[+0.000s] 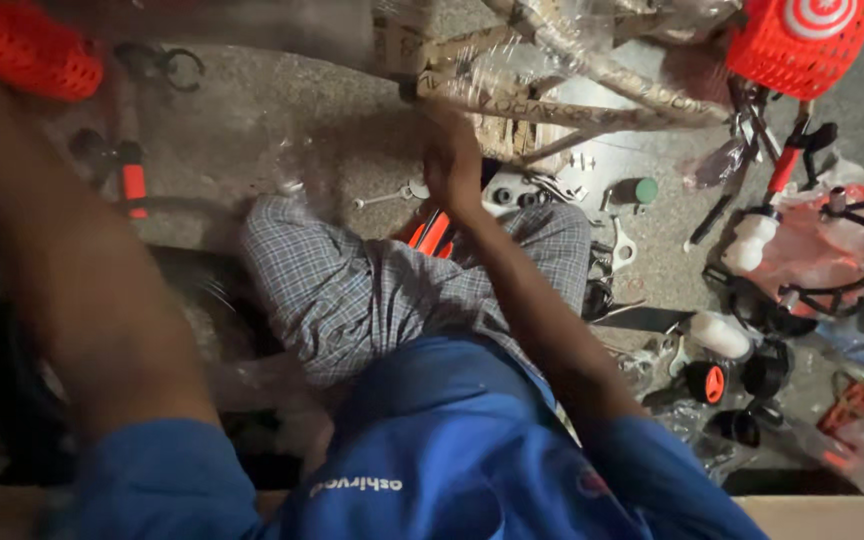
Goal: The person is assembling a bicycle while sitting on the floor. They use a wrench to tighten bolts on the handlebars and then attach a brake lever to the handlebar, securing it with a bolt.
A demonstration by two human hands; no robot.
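Right hand grip closed on plastic-wrapped frame tube; red basket beyond.

We note a rough grey concrete floor, dimly lit, darkest in shadow at the left edge.

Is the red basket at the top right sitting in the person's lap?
No, the red basket sits on the floor at the upper right, apart from the right hand at the wrapped frame.
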